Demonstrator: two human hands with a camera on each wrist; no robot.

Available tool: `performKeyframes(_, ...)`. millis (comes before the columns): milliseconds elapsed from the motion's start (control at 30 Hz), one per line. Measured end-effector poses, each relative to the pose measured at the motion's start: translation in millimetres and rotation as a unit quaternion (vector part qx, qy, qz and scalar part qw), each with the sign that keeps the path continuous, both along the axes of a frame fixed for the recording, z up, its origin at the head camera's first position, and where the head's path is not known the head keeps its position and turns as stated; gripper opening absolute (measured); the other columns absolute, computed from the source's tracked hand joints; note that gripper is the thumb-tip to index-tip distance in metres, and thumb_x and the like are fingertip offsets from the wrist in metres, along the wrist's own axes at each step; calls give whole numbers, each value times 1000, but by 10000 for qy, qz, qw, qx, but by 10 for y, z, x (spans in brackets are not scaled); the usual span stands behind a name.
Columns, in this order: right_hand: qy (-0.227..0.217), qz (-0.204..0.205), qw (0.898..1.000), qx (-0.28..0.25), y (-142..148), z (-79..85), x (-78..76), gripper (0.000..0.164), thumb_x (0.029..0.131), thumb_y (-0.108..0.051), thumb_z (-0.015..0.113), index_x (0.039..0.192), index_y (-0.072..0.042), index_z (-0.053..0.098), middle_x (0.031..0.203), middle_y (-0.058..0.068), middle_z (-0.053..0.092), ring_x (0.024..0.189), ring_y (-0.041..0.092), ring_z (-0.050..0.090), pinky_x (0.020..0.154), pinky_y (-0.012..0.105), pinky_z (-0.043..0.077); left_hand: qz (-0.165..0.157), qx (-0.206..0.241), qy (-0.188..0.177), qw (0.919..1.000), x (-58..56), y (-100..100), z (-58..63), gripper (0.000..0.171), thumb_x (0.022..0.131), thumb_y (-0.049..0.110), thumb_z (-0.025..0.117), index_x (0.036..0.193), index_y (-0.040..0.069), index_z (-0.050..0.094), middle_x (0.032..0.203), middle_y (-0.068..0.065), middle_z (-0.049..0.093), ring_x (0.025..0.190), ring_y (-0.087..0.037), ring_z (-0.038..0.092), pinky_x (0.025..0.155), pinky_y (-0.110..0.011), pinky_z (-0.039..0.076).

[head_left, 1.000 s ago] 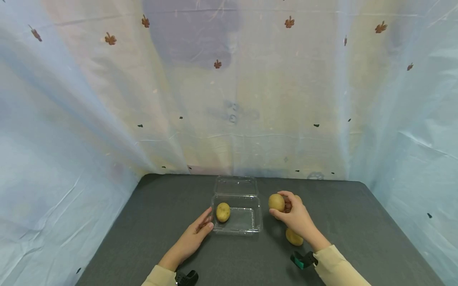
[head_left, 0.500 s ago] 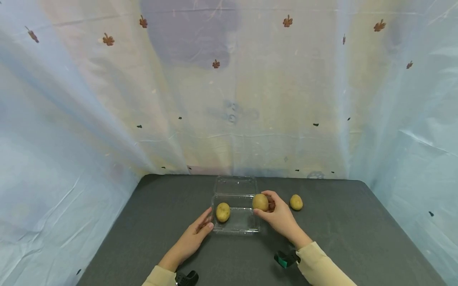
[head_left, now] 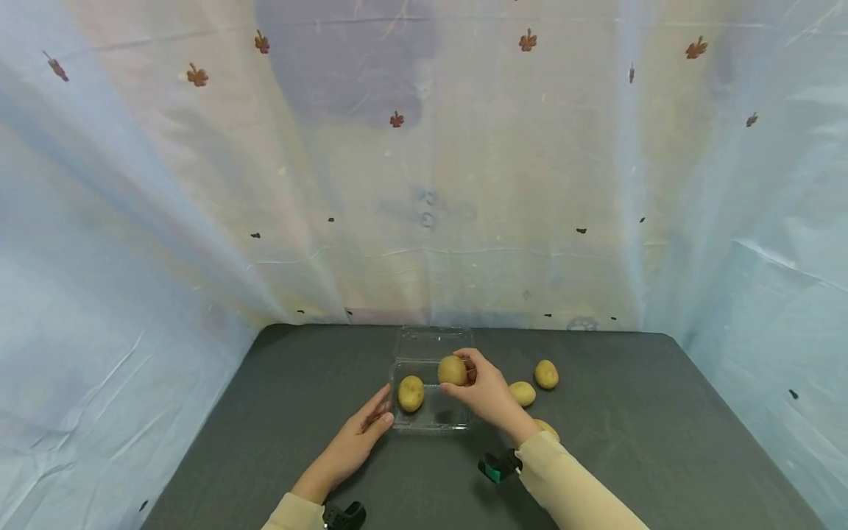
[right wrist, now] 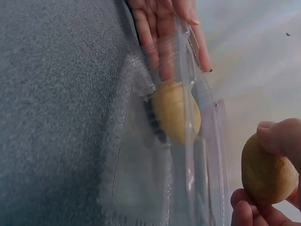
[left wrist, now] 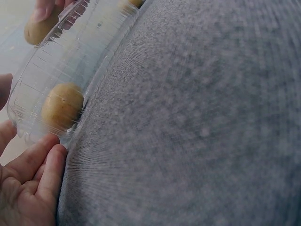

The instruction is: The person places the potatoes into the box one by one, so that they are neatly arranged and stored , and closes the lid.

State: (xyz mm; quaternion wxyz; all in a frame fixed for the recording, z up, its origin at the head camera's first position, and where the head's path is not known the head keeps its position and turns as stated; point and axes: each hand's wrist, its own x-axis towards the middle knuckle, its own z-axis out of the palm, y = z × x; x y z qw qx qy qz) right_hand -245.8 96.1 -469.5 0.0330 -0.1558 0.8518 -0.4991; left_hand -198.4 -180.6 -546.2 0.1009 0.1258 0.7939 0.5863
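Note:
A clear plastic clamshell container (head_left: 430,425) stands on the dark table, its lid (head_left: 433,342) folded back behind it. One potato (head_left: 411,394) lies at the left end inside. My right hand (head_left: 486,394) pinches another potato (head_left: 453,370) between thumb and fingers, held above the right part of the container; the right wrist view shows this potato (right wrist: 265,172) up beyond the rim. At the container's left end, my left hand (head_left: 358,434) rests with fairly straight fingers (left wrist: 51,176) against the wall, the thumb near the rim.
To the right of the container lie more potatoes: one farther back (head_left: 546,375), one (head_left: 523,394) beside the right hand, and one (head_left: 546,430) partly hidden by the right forearm. A patterned plastic curtain (head_left: 430,184) hangs behind the table.
My right hand has moved left with its potato, from beside the container to above it, uncovering potatoes on the table. My left hand stays at the container's left end.

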Motion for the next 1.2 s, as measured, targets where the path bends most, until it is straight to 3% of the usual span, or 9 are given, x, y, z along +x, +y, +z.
performKeyframes(500,60,433,9967,685,-201,-121,-83,61,85,-33,76,134,-9,49,111,5,60,88,15,60,68,33,53,50,39,79,9999,5,9,12,58,103,35,48,154,34,21,151,-13,36,140,-30,31,110,-53,28)
performKeyframes(767,66,274,9926,1181,-284,-143,-92,62,84,-34,77,132,-5,51,112,7,60,87,16,60,66,33,52,24,74,46,10000,26,8,25,57,103,35,48,154,34,22,151,-11,36,140,-27,31,111,-52,27)
performKeyframes(967,51,191,9873,1573,-349,-127,-86,62,83,-33,78,130,-3,52,112,9,60,85,18,60,65,35,51,-5,99,9,10000,8,4,14,58,103,35,47,155,33,20,152,-13,35,140,-29,31,110,-54,28)
performKeyframes(1200,134,325,9730,2282,-396,-119,-91,62,83,-31,79,131,-1,53,102,9,63,78,17,58,63,35,49,10,12,35,10000,26,7,28,58,103,35,48,154,34,21,151,-12,36,140,-28,31,110,-53,28)
